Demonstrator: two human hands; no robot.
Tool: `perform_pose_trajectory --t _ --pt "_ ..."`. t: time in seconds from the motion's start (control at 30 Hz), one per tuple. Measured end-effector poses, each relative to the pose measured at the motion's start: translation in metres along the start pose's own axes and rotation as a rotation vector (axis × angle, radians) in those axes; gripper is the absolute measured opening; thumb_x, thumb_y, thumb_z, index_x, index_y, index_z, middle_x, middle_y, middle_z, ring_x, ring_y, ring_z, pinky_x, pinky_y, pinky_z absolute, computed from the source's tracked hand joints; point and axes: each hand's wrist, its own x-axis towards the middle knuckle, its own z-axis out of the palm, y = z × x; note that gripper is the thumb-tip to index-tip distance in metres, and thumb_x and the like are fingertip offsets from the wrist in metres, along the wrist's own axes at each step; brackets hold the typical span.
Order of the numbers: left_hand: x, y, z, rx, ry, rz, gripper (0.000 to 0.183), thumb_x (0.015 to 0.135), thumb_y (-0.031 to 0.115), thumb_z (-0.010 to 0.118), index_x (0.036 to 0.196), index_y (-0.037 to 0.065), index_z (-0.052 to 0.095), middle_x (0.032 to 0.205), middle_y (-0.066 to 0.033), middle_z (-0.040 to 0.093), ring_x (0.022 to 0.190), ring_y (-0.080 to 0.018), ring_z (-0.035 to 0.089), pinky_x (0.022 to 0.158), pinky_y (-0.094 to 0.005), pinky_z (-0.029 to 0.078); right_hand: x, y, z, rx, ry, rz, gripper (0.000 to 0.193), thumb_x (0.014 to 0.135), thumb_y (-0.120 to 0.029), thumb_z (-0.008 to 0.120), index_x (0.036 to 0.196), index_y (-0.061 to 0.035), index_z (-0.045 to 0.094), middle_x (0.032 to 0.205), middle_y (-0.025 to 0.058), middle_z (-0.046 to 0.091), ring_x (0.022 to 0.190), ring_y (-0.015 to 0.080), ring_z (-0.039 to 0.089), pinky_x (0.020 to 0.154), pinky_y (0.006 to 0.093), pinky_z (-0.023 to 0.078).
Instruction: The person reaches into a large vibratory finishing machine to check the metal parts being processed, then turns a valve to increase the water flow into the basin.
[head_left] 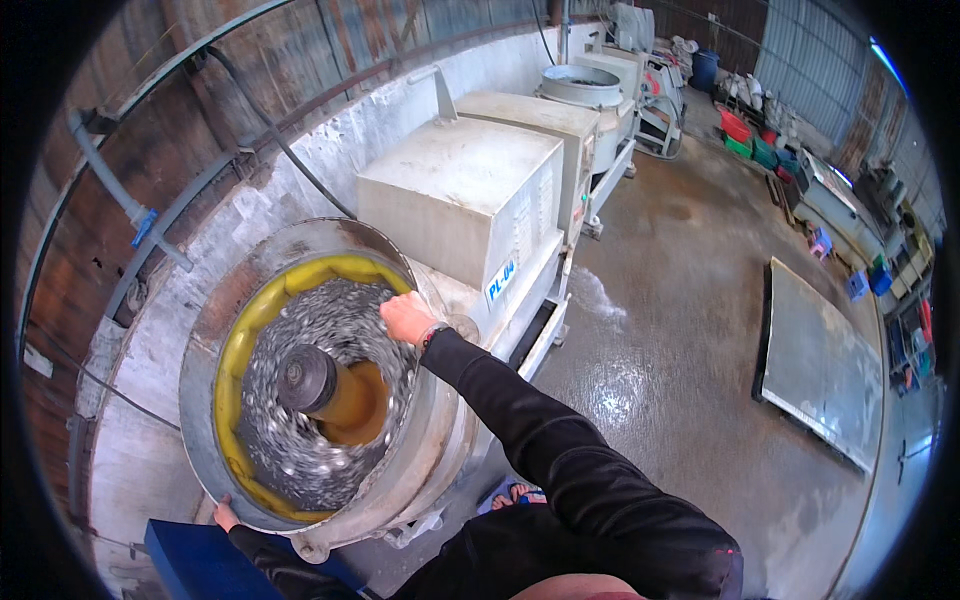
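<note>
A round metal tub (195,400) with a yellow lining (232,385) stands in front of me at the left. Inside it, many small grey, shiny pieces (285,420) are blurred as if swirling. They circle a central post (310,380) with a dark cap and brownish sides. My right hand (405,318) is over the tub's right rim, fingers curled closed; whatever they hold, if anything, is hidden. At the near left, my left hand (226,513) grips the tub's rim, thumb side showing and fingers partly hidden.
A pale boxy machine housing (460,190) adjoins the tub, with another round tub (580,88) farther along. A blue box (200,560) stands below my left arm. A large flat panel (820,360) lies on the wet floor at right. A pipe with a blue valve (143,228) runs along the wall.
</note>
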Motion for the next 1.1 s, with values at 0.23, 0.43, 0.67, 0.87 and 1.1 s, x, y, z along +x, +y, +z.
perform_pose_trajectory --t 0.23,0.43,0.67,0.87,1.1 --pt "0.041 -0.041 -0.024 0.223 -0.008 -0.210 0.048 0.072 0.021 0.062 0.107 -0.010 0.054 0.104 -0.0210 0.058 0.093 -0.0264 0.054 0.086 -0.0363 0.040 0.011 -0.011 0.027 -0.022 0.053 -0.029 0.010 0.062 -0.012 0.058 0.067 -0.0065 0.065 0.068 0.0115 0.063 0.069 0.0253 0.063 0.060 0.0362 0.046" --pt "0.039 -0.038 0.008 0.262 -0.035 -0.230 0.050 0.073 0.021 0.061 0.111 -0.010 0.051 0.109 -0.0203 0.055 0.096 -0.0261 0.053 0.088 -0.0354 0.039 0.003 0.000 0.021 -0.075 0.037 0.039 0.009 0.062 -0.016 0.060 0.066 -0.0087 0.065 0.068 0.0099 0.064 0.069 0.0233 0.063 0.060 0.0347 0.045" --pt "0.066 -0.063 -0.017 0.246 -0.072 -0.220 0.052 0.074 0.020 0.060 0.115 -0.010 0.048 0.115 -0.0195 0.052 0.100 -0.0257 0.051 0.090 -0.0344 0.038 0.010 -0.007 0.017 -0.047 -0.022 0.021 0.012 0.062 -0.017 0.062 0.067 -0.0080 0.066 0.070 0.0100 0.064 0.071 0.0245 0.064 0.063 0.0359 0.047" --pt "0.049 -0.023 0.010 0.261 -0.129 -0.186 0.054 0.074 0.022 0.061 0.116 -0.009 0.048 0.115 -0.0175 0.053 0.101 -0.0246 0.051 0.091 -0.0317 0.036 -0.004 0.015 0.004 -0.062 -0.038 0.053 0.012 0.066 -0.015 0.058 0.071 -0.0085 0.066 0.073 0.0113 0.065 0.072 0.0244 0.064 0.063 0.0352 0.049" --pt "0.022 -0.064 -0.055 0.433 -0.114 -0.056 0.043 0.080 0.033 0.050 0.104 -0.002 0.058 0.104 -0.0169 0.059 0.095 -0.0245 0.055 0.084 -0.0352 0.041 0.015 -0.025 0.030 -0.094 0.009 -0.093 0.011 0.066 -0.014 0.055 0.065 -0.0066 0.063 0.070 0.0118 0.063 0.068 0.0275 0.063 0.055 0.0400 0.047"
